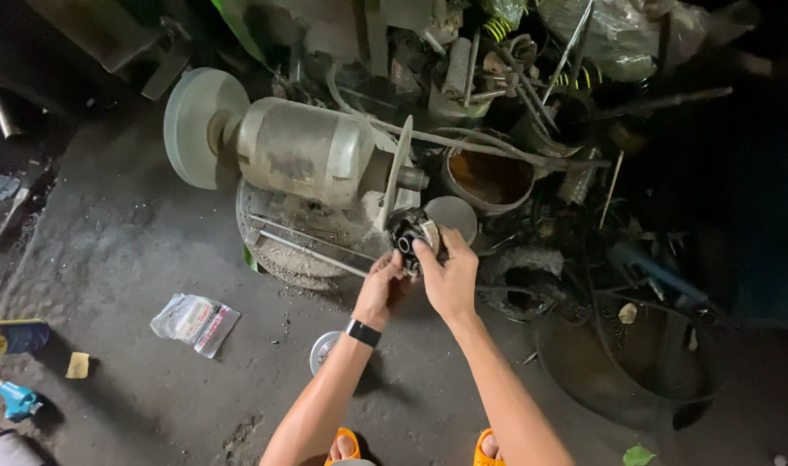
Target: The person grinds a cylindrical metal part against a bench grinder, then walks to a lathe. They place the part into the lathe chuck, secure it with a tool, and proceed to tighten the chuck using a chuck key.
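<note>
Black round metal part [409, 237], gripped between both hands

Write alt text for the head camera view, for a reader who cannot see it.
Seen from above, a person's left hand and right hand together hold a small dark round metal part in front of a bench grinder with a pale wheel. Behind lies a heap of scrap metal; a plastic packet rests on the dirty concrete floor.
</note>
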